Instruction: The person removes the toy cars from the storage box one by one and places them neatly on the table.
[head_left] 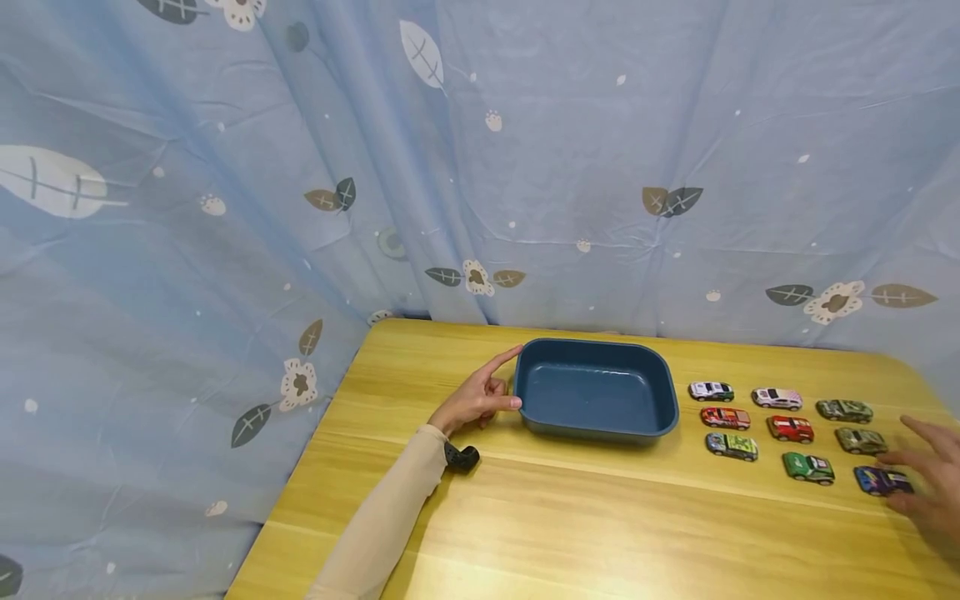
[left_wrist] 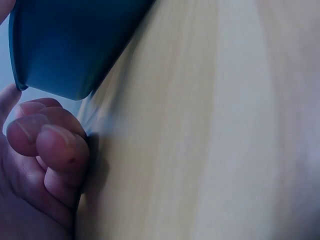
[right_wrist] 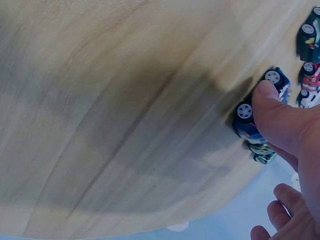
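Observation:
A dark blue rectangular bin [head_left: 596, 433] stands on the wooden table. My left hand [head_left: 480, 400] is at its left end, index finger and thumb stretched out against it at two spots. The remaining left fingers [left_wrist: 65, 142] are curled beside the bin and hold nothing. At the far right, my right hand [head_left: 933, 475], slightly blurred, is at a dark blue and purple toy car [head_left: 873, 480], with thumb and a finger around its right end. In the right wrist view the thumb [right_wrist: 272, 112] overlaps the car's side between the wheels; I see no firm grip.
Several toy cars sit in three columns right of the bin, among them a white one [head_left: 711, 391], a red one [head_left: 791, 428], a green one [head_left: 808, 467] and a camouflage one [head_left: 844, 410]. A blue patterned curtain [head_left: 570, 167] hangs behind the table [head_left: 600, 525].

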